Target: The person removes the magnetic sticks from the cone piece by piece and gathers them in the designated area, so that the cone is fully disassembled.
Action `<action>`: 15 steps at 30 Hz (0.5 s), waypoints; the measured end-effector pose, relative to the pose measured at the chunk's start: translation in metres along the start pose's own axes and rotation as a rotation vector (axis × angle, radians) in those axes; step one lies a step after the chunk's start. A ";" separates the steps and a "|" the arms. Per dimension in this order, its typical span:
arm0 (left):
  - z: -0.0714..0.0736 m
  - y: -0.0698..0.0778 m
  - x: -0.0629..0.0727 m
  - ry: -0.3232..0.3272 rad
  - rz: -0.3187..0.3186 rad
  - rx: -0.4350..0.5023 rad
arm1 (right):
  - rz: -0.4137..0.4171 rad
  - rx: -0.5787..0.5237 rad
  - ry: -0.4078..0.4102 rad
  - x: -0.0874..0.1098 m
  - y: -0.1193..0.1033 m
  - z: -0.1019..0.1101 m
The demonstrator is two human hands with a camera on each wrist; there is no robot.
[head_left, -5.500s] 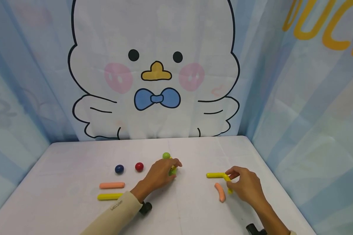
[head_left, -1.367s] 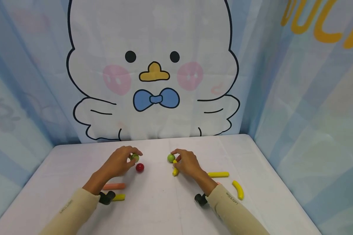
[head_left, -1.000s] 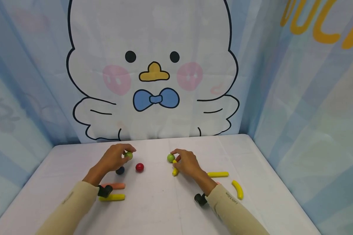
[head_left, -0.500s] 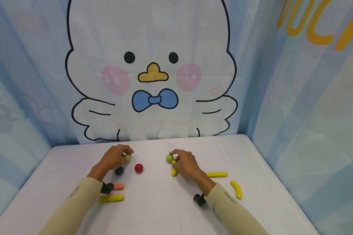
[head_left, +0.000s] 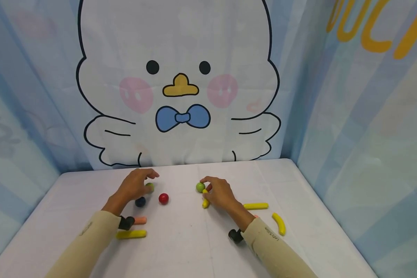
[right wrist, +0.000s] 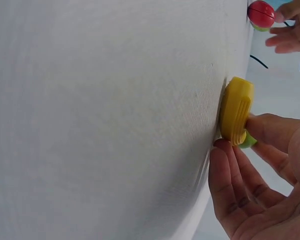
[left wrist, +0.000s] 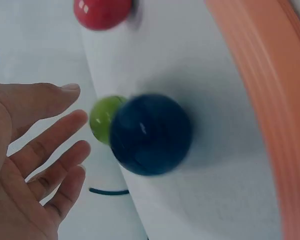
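Note:
My left hand is at the back left of the table, fingers spread. In the left wrist view, a gap shows between the fingertips and the green ball, which is partly hidden behind a dark blue ball. A red ball lies to the right. My right hand is near the middle of the table, its thumb and fingers around the end of a short yellow curved stick. A second green ball lies at that stick's far end, under the right fingertips.
An orange stick and a straight yellow stick lie near the left sleeve. Right of the right wrist are another straight yellow stick and a curved yellow one. An orange piece is mostly covered by the right arm.
My left hand carried a green ball leftward, set it behind the blue ball and let go, rising slightly. My right hand came from the right-hand sticks to the middle and has since stayed still.

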State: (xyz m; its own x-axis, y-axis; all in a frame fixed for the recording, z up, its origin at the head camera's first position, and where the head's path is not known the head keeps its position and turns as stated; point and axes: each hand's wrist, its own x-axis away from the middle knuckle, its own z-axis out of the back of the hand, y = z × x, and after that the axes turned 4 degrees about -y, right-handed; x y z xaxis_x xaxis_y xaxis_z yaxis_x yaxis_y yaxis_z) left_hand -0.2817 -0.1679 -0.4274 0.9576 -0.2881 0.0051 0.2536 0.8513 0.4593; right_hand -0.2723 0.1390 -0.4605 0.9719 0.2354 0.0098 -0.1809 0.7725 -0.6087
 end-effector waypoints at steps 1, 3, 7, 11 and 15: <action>0.000 0.003 0.000 0.010 -0.012 -0.003 | 0.000 0.001 0.002 0.000 0.000 0.000; -0.002 0.012 0.000 0.026 -0.038 -0.012 | 0.000 0.002 0.003 0.000 0.000 0.000; -0.010 0.029 0.000 0.033 -0.067 -0.017 | -0.002 0.003 -0.009 -0.001 -0.001 -0.001; -0.022 0.051 -0.004 0.023 -0.093 0.002 | -0.016 0.002 -0.019 0.000 -0.002 -0.001; -0.038 0.072 -0.008 0.009 -0.127 0.043 | -0.036 -0.011 -0.031 0.001 -0.003 -0.001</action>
State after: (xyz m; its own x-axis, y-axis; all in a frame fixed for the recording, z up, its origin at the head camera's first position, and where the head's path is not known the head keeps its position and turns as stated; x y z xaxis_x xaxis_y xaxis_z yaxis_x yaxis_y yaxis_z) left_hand -0.2662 -0.0881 -0.4282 0.9193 -0.3884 -0.0639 0.3674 0.7883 0.4935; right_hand -0.2704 0.1365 -0.4600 0.9724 0.2261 0.0567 -0.1442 0.7746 -0.6158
